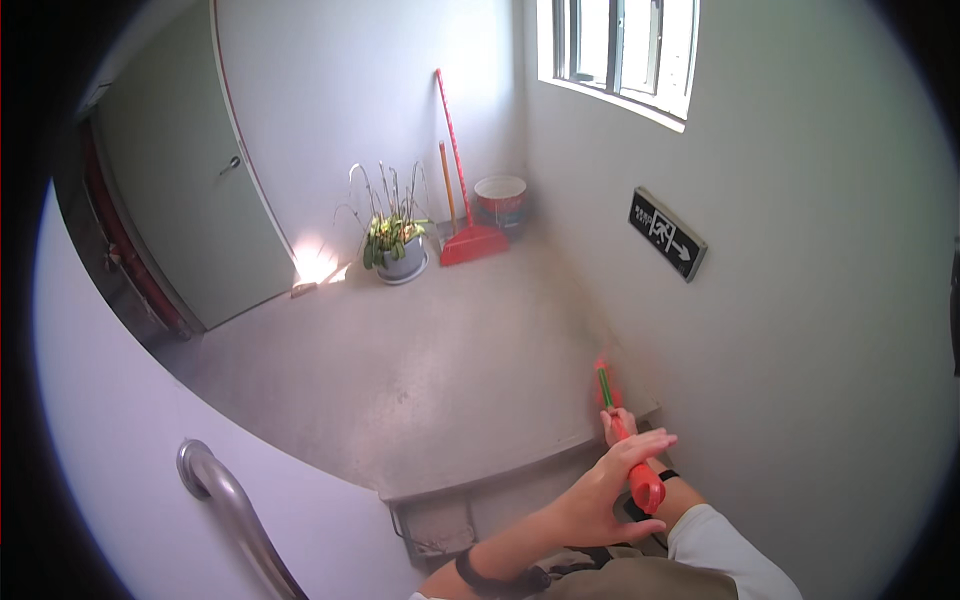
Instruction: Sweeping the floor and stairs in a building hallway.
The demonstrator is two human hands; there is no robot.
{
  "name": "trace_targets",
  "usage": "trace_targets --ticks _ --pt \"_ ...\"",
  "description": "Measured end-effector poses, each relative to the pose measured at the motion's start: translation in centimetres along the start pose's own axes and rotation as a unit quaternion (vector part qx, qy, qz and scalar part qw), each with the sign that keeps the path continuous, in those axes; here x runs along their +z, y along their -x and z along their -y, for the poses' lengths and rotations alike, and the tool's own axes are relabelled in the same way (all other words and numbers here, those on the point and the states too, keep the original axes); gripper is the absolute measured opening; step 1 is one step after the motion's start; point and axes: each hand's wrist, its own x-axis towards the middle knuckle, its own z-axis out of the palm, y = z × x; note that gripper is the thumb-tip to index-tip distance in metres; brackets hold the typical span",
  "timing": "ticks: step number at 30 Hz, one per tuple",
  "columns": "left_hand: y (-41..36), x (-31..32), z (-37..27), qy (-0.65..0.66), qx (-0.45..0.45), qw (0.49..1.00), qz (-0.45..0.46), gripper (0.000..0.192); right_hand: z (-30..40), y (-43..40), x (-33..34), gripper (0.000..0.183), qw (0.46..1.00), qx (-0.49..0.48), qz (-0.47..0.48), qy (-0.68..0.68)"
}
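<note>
My right hand (pixel 619 426) is closed around the shaft of a broom (pixel 606 386) with red and green parts, low down near its blurred red head, close to the wall on the right. My left hand (pixel 619 480) is at the top end of the same handle, fingers stretched out and thumb apart, not wrapped around it; whether the palm touches it cannot be told. The broom head is over the floor beside the landing's edge.
A step edge (pixel 487 478) drops towards me. Against the far wall stand a potted plant (pixel 401 259), a red broom (pixel 474 244), a wooden-handled tool (pixel 448 184) and a bucket (pixel 501 196). A metal handrail (pixel 236 510) is at left, a door (pixel 187 172) beyond, an exit sign (pixel 666 232) at right.
</note>
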Motion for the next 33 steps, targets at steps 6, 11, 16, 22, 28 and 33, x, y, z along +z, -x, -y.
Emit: trace_targets --ticks 6,11,16,22,28,33 --pt "1.3 -0.8 1.4 -0.002 -0.067 0.99 -0.121 0.019 9.1 1.8 -4.7 0.031 0.786 0.504 0.159 -0.322" --pt "-0.4 0.0 2.1 0.008 0.066 0.992 -0.107 0.022 6.3 0.5 -5.4 0.025 0.579 0.484 0.179 -0.631" --pt "-4.4 2.7 1.0 0.028 0.165 0.985 -0.047 0.024 6.7 -4.1 -7.9 0.02 0.598 0.503 0.193 -0.594" --pt "-11.0 4.8 0.2 0.02 0.256 0.965 -0.05 0.032 8.7 -11.6 -12.0 0.021 0.597 0.42 0.269 -0.629" --pt "-13.5 3.0 7.5 -0.069 0.156 0.984 -0.054 0.024 11.0 -15.1 -11.7 0.016 0.503 0.41 0.338 -0.682" --pt "-15.6 -1.2 13.0 -0.064 0.118 0.991 -0.028 0.028 9.2 -18.0 -6.5 0.015 0.496 0.472 0.323 -0.653"
